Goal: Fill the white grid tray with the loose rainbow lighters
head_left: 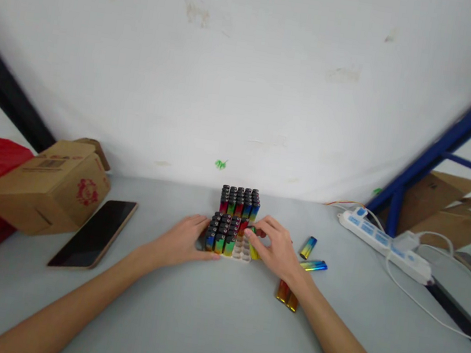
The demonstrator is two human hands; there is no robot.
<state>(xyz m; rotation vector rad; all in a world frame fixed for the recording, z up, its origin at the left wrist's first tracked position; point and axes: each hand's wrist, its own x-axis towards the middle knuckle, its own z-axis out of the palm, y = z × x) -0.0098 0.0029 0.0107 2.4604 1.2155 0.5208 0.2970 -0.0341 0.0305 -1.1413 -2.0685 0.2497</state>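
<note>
Beside the open holes of the pale tray [242, 256], on their right, the right hand [278, 251] pinches a yellow lighter [254, 253], long axis nearly upright. Farther from it, the left hand [182, 240] spreads thumb and fingers around the tray's left corner.

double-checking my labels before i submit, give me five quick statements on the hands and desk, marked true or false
1. The left hand is at the left side of the front lighters. True.
2. The right hand holds a cable. False: it holds a yellow lighter.
3. The front tray is bright red. False: it is pale, with round holes showing.
4. A dark-screened device lies beside the cardboard box. True.
5. The power strip lies left of the lighters. False: it lies right of them.
</note>
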